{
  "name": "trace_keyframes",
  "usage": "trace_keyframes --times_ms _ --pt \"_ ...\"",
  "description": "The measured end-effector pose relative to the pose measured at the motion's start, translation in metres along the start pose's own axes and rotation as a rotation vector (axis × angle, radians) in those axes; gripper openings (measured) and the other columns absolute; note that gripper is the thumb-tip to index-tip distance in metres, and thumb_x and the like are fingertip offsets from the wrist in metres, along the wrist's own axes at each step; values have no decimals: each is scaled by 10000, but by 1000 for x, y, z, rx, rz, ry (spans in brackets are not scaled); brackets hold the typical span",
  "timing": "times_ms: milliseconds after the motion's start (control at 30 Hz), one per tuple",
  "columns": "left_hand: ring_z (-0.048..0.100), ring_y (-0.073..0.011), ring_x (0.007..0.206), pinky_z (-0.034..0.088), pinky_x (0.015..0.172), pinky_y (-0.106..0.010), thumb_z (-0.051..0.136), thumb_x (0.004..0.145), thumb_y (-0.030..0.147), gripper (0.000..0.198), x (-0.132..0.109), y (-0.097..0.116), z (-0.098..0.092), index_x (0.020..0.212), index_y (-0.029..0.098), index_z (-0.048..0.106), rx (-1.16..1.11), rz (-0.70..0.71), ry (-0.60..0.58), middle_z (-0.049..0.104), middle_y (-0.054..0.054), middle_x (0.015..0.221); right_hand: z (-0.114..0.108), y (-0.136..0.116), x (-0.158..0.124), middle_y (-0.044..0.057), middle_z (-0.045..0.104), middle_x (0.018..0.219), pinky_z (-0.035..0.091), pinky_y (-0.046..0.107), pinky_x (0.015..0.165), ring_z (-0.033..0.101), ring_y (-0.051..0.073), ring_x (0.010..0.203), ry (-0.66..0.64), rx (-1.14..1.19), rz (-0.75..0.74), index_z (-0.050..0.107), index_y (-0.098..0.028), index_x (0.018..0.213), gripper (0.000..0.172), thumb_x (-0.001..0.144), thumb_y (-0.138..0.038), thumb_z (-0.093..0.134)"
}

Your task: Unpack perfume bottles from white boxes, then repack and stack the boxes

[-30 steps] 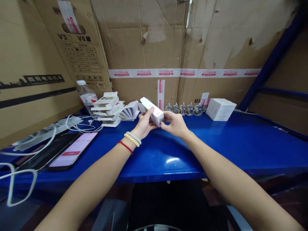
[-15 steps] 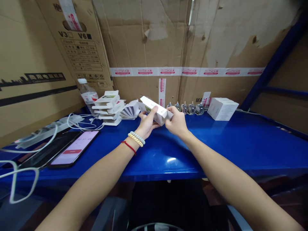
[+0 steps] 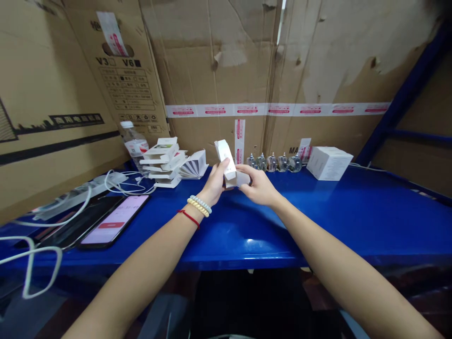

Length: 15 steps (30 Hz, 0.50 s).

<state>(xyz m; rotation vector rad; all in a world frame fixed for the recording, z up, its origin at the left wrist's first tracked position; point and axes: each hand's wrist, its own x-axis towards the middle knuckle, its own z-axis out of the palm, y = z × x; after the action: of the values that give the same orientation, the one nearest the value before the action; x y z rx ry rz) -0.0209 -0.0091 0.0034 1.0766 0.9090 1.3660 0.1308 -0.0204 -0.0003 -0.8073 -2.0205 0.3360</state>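
A small white cardboard box [image 3: 226,157] is held above the blue table, tilted, with a flap standing out at its near end. My left hand [image 3: 214,181] is closed around its left side, the thumb lying on top. At the near end, my right hand [image 3: 259,185] pinches the flap between thumb and fingers. Behind my right hand stands a row of several small glass bottles [image 3: 271,162]. Left of my left hand are a stack of white flat boxes [image 3: 164,162] and a fanned bundle of white folded card pieces [image 3: 194,165].
A closed white box [image 3: 329,163] stands at the right on the blue table [image 3: 318,216]. At the left lie a lit phone [image 3: 115,221], a dark phone [image 3: 83,221], white cables [image 3: 60,223] and a plastic bottle [image 3: 135,145]. Cardboard sheets [image 3: 219,80] wall the back.
The small box has turned more upright, its far end swinging to the right. My right hand has shifted slightly downward and stays at the flap. My left hand still grips the box.
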Motion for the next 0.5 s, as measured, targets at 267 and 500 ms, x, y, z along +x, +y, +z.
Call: trace_keyframes --times_ms 267,500 --pt "665 -188 835 521 749 -295 818 572 277 432 -8 10 3 932 161 610 -6 146 15 696 -44 871 11 4 -1 92 589 1346 432 431 1075 517 237 1277 -43 -164 -285 636 -200 1196 524 746 -52 411" --pt "669 -210 951 545 837 -346 771 577 144 450 21 47 -36 946 196 519 40 454 417 679 -60 1012 2 12 -2 143 326 1555 302 614 1127 271 336 1425 67 -234 -230 492 -225 1380 625 780 -338 627"
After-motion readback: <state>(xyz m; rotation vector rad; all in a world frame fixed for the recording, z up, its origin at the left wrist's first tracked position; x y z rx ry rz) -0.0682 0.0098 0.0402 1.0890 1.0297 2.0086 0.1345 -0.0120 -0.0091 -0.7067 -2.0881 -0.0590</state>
